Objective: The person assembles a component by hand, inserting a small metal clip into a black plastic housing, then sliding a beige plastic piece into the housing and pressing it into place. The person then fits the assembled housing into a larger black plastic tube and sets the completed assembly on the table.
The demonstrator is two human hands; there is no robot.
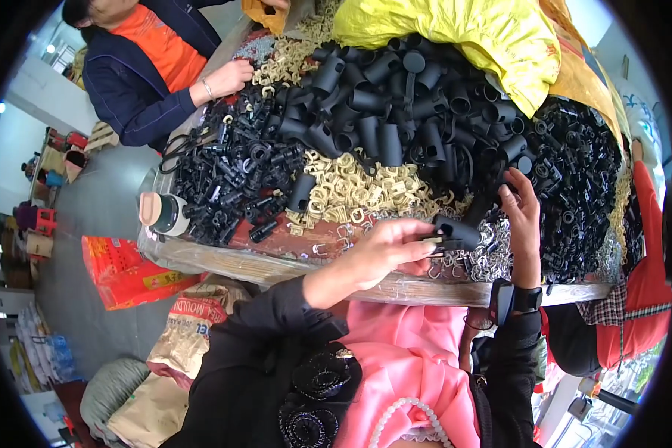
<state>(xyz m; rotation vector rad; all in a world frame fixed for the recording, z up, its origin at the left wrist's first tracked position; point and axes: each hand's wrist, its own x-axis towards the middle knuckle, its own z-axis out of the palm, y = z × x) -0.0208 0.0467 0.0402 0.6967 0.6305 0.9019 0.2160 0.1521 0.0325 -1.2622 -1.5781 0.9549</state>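
Note:
Just above the table's near edge, my left hand [392, 250] is closed on a short black plastic tube [455, 233], with a small dark fitting under it by the fingertips. My right hand [523, 203] is raised to the right, its curled fingertips against a dark plastic part [485, 203]; its exact shape blends into the black pieces behind. Small silver metal clips [489, 250] lie below and between the hands. Cream-coloured plastic clips [373, 187] form a heap beyond my left hand. Farther back, black plastic tubes [388, 142] are piled high.
Small black fittings cover the table's left [231, 168] and right [575, 172]. A yellow sack [455, 37] lies at the back. A lidded cup [164, 214] stands at the left corner. Across the far left, a co-worker's hand [230, 78] reaches over parts. Bags [190, 328] stand below left.

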